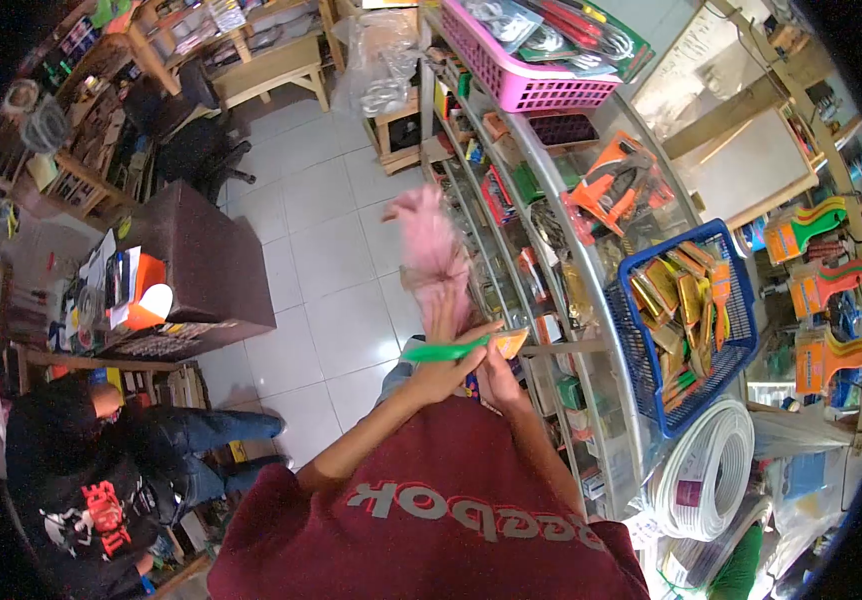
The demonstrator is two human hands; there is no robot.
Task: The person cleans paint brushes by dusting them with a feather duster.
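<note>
A paintbrush with a green handle (441,349) and an orange-yellow head end lies crosswise in front of my maroon shirt. My right hand (499,378) is closed around it near the orange end. My left hand (439,375) is beside it, crossing the handle, with fingers reaching to a pink cloth (436,245) and seeming to grip its near end. The cloth stretches away from me and is smeared by motion. Part of the left fingers is hidden by the brush handle.
At right, a glass display counter (576,260) carries a blue basket (641,380) of paintbrushes, a pink basket (521,88) of packaged tools and a white cable coil (696,470). A seated person (81,490) is lower left, near a dark desk (211,260). Tiled floor (316,240) lies between.
</note>
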